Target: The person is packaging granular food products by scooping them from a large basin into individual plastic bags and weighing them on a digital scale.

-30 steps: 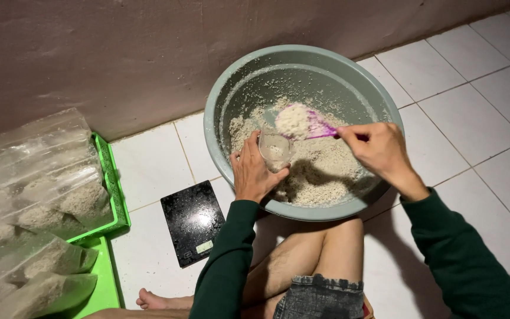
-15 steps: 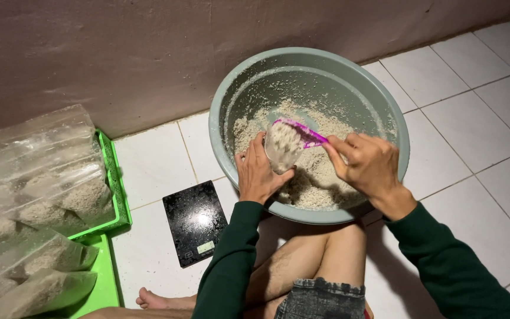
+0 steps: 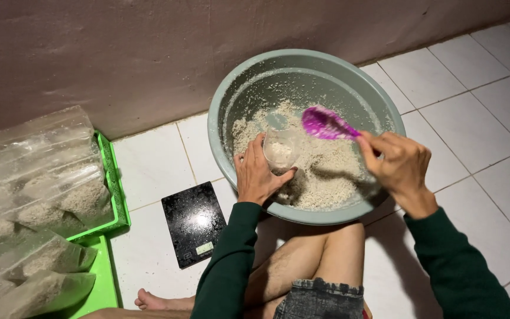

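The left hand (image 3: 259,177) is clasping a small clear bag (image 3: 280,150) upright over the grain in the grey basin (image 3: 226,106), while the right hand (image 3: 399,168) is gripping a pink scoop (image 3: 324,124) just right of the bag's mouth, its handle lying toward the right.

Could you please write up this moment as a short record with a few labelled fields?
Setting: white tiled floor beside a brown wall; the person sits on the floor.
Left hand: holds a small clear bag, partly filled, over the basin.
Right hand: holds a purple scoop raised above the grain.
Basin: large, grey-green, round, holding pale coarse grain.
Scale: flat and black, on the tiles left of the knees.
Filled bags: stacked on green trays at far left.
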